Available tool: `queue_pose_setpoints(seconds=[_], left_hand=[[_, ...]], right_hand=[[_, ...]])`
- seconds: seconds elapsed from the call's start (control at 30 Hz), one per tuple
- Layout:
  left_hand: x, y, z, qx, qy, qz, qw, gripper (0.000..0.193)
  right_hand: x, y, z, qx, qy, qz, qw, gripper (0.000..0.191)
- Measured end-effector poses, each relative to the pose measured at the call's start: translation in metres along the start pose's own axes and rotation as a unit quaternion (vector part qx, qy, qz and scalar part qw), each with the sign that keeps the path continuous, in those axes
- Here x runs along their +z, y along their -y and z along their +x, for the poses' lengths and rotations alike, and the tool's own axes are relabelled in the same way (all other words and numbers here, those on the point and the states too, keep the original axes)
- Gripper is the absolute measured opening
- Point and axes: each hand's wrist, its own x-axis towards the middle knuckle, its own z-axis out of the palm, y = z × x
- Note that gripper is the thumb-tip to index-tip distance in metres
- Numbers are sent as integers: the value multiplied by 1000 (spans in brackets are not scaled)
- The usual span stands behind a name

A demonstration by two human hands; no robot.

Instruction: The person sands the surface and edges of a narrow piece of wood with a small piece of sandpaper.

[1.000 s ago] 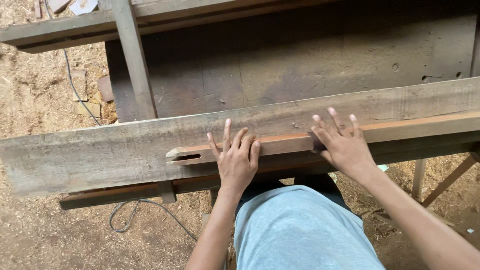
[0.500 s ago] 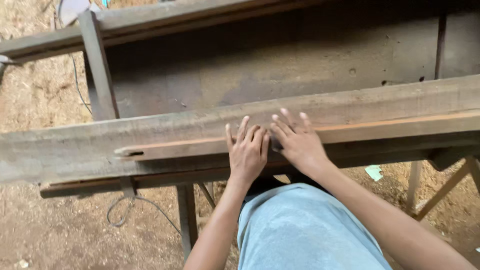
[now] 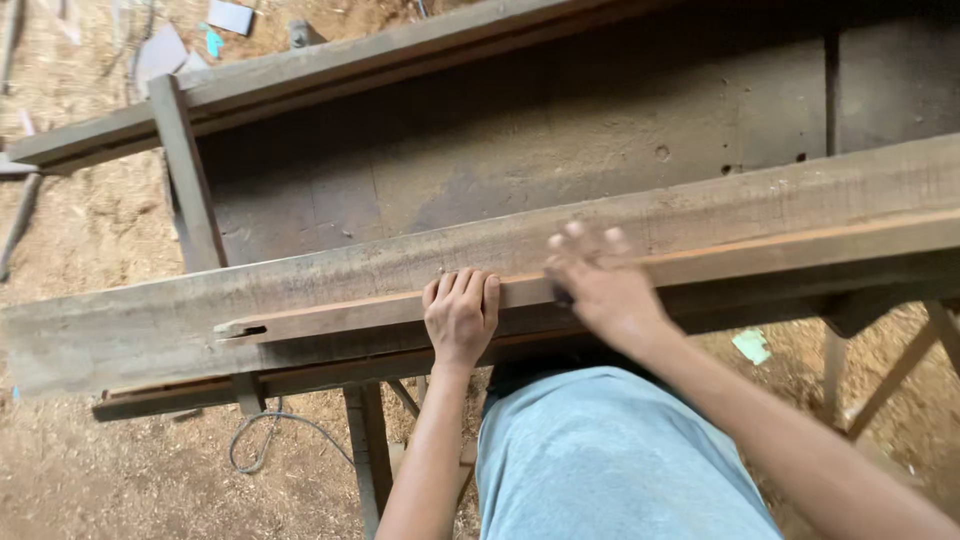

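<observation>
A long, narrow reddish wooden strip point(image 3: 340, 315) lies along the front of a wide grey plank point(image 3: 130, 325) on a rough bench. My left hand point(image 3: 462, 318) has its fingers curled over the strip's upper edge, near the middle of the bench. Just to its right, my right hand point(image 3: 600, 285) is blurred, its fingers spread and lying on the same strip. The strip's left end point(image 3: 235, 330) has a small notch. My light blue shirt fills the bottom of the view.
Behind the plank is a dark sunken bench bed point(image 3: 560, 150) framed by wooden rails and an upright post point(image 3: 185, 170). Bench legs point(image 3: 368, 460) and a loose cable point(image 3: 262, 440) stand on the sawdust floor. Scraps lie at the top left.
My right hand has slid left along the strip, close to my left hand. My left fingers, flat and spread before, are now curled over the strip's edge. The view has shifted.
</observation>
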Motion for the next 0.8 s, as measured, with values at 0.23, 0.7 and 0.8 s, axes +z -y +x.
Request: queue_pose_setpoints(seconds=[0.23, 0.7, 0.8], left_hand=[[14, -17, -2, 15, 30, -42, 999, 30], [54, -112, 19, 81, 148, -107, 980, 33], [64, -136, 28, 82, 151, -105, 979, 35]], right_hand=[[25, -26, -12, 32, 63, 12, 997, 80], [37, -94, -49, 65, 23, 32, 997, 74], [47, -124, -61, 41, -45, 7, 998, 76]])
